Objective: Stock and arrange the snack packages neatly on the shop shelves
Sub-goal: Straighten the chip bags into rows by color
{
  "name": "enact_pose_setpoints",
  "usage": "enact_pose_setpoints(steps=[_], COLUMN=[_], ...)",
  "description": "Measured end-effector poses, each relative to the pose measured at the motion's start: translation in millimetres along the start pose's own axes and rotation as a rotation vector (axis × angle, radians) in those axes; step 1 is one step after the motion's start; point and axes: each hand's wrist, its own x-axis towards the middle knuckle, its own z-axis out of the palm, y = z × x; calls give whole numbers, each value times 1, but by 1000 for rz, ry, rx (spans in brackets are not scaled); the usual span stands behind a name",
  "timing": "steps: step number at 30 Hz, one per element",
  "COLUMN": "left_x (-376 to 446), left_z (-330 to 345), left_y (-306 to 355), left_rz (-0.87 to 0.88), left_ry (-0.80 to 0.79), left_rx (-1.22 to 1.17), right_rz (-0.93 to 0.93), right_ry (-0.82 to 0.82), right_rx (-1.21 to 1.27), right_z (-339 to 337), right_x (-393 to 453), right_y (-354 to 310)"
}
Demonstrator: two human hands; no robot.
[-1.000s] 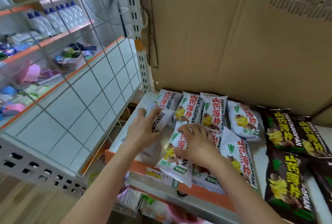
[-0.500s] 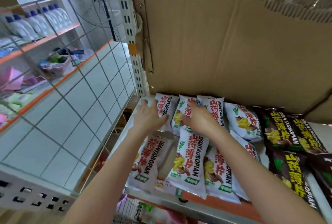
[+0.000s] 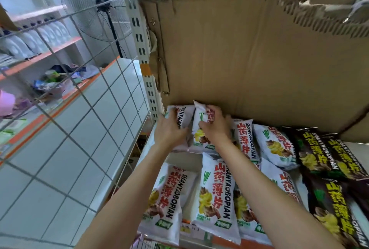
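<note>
White snack packages with red and black print lie in two rows on the white shelf (image 3: 180, 158). My left hand (image 3: 168, 130) grips the back-left package (image 3: 184, 114) against the cardboard. My right hand (image 3: 215, 127) holds the second back-row package (image 3: 200, 118), tilted up at its far end. More white packages sit to the right in the back row (image 3: 274, 147). The front row has white packages (image 3: 165, 202) (image 3: 214, 194) partly under my forearms. Dark brown packages (image 3: 327, 161) of the same snack fill the shelf's right side.
A torn cardboard sheet (image 3: 249, 49) forms the shelf's back wall. A slotted white upright (image 3: 144, 73) and a wire grid panel (image 3: 83, 93) bound the left side. Beyond the grid stand shelves with bottles (image 3: 36, 39) and a floor fan (image 3: 99, 3). The shelf's orange front edge (image 3: 229, 241) is near.
Both hands have reached from the front row to the back row and taken hold of the two leftmost packages there; the second one is now lifted at its far end.
</note>
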Motion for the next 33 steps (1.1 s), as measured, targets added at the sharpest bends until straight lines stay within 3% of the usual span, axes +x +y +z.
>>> enact_pose_setpoints(steps=[3, 9, 14, 18, 28, 33], left_x=[-3, -12, -9, -9, 12, -17], left_z=[-6, 19, 34, 41, 36, 38], left_y=[1, -17, -29, -29, -30, -29], left_rz=[53, 41, 253, 270, 247, 199], left_ry=[86, -73, -27, -114, -285, -26], left_rx=[-9, 56, 262, 302, 371, 364], right_rz=[-204, -61, -351, -308, -353, -312], right_ry=[141, -100, -166, -245, -222, -282], right_rx=[7, -404, -838, -868, -872, -816], right_z=[-4, 11, 23, 28, 29, 24], right_x=[-3, -13, -15, -10, 9, 8], right_y=[-13, 8, 33, 40, 31, 35])
